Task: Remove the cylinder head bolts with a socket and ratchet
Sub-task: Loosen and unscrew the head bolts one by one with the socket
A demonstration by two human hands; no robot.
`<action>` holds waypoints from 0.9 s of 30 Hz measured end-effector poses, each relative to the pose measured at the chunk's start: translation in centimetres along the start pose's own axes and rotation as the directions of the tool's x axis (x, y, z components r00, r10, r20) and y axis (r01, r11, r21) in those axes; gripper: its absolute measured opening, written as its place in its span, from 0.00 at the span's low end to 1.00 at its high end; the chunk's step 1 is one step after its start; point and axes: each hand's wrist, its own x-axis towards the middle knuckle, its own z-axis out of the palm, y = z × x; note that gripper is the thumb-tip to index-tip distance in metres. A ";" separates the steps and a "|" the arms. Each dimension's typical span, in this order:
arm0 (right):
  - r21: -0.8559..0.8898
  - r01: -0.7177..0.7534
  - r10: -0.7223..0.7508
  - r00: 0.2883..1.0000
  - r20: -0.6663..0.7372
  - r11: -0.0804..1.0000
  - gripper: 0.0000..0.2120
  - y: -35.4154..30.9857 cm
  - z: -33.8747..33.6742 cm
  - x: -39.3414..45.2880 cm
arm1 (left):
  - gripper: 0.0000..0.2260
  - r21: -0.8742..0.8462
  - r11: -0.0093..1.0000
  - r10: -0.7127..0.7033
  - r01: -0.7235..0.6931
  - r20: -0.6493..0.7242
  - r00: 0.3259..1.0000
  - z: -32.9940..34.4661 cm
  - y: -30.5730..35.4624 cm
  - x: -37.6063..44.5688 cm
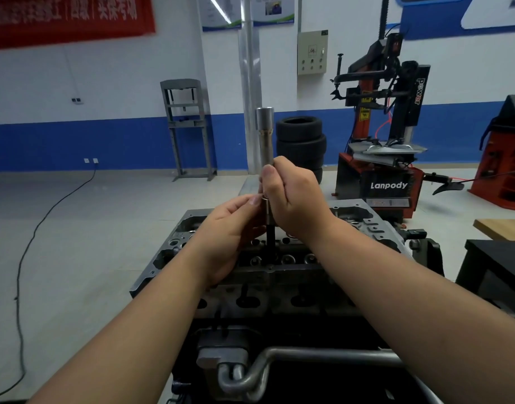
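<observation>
socket extension (264, 141) upright above cylinder head (279, 266); right hand (294, 196) grips its shaft, left hand (230, 228) pinches the lower collar. steel likely rigid, heavy, slick.

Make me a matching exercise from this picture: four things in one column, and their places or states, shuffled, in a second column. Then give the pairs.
Things:
1. right hand
2. left hand
3. stacked tyres
4. black cable

Places or states:
A. lying across the floor at the left
B. grips the long silver socket, held upright
C. standing by the wall, behind the hands
D. pinches the tool's lower end above the cylinder head

Pairs: 1-B, 2-D, 3-C, 4-A
</observation>
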 end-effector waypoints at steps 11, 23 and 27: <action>0.049 0.008 -0.007 1.000 -0.012 0.999 0.18 0.0 0.0 -0.1 | 0.18 0.066 0.997 0.042 -0.039 -0.048 0.998 0.2 -0.1 0.0; 0.007 0.008 -0.008 1.000 -0.007 1.000 0.17 -0.3 -0.1 -0.1 | 0.16 0.055 0.996 0.079 -0.075 -0.063 0.995 0.2 -0.1 -0.2; 0.074 -0.026 0.026 1.000 0.003 0.997 0.16 -0.1 0.2 0.0 | 0.13 0.065 0.997 0.036 -0.035 -0.001 0.999 0.3 0.0 0.0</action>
